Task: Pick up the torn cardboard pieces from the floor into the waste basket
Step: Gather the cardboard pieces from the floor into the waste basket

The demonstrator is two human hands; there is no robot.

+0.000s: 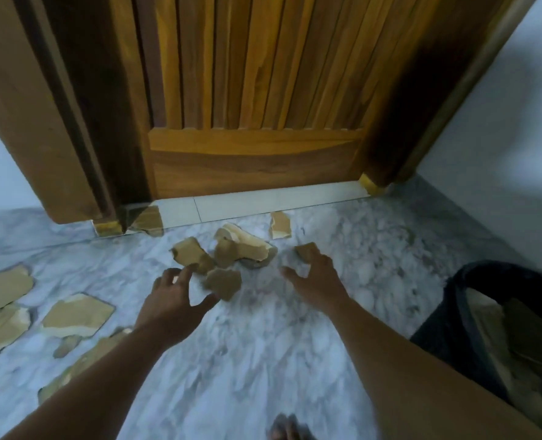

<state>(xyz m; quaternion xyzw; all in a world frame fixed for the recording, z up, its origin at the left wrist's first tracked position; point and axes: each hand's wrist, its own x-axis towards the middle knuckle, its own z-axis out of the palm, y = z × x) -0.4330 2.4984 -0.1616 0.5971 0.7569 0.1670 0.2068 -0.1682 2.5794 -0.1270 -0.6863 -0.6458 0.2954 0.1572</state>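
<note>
Several torn brown cardboard pieces lie on the marble floor (263,344). A small heap (244,246) sits in front of the door, with one flat piece (223,282) nearer to me. My left hand (176,300) hovers with fingers spread just left of that piece, holding nothing. My right hand (314,274) reaches with spread fingers, its fingertips at a small piece (306,249). More large pieces (77,314) lie at the left. The black waste basket (472,312) stands at the right with cardboard inside.
A closed wooden door (250,122) and its frame (34,138) rise straight ahead. A white wall (501,154) closes off the right side. One cardboard piece (280,223) lies by the threshold. My foot (287,428) shows at the bottom edge.
</note>
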